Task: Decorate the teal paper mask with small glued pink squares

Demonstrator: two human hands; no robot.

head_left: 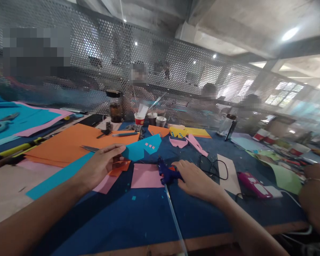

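Note:
My left hand is closed, pinching a blue paper cutout with a notched lower edge and several small pink squares on it. My right hand has its fingers around the handle of a dark blue glue gun. A long clear glue stick runs from the gun toward the table's front edge. Under the gun's tip lies a pink paper piece. A scissors blade shows beside my left hand on the orange sheets. A blue paper strip passes beneath my left forearm.
Notched orange, yellow and pink cutouts lie farther back. Paper cups and a dark jar stand by a perforated metal screen. A magenta device and black cable lie right, near another person's arm.

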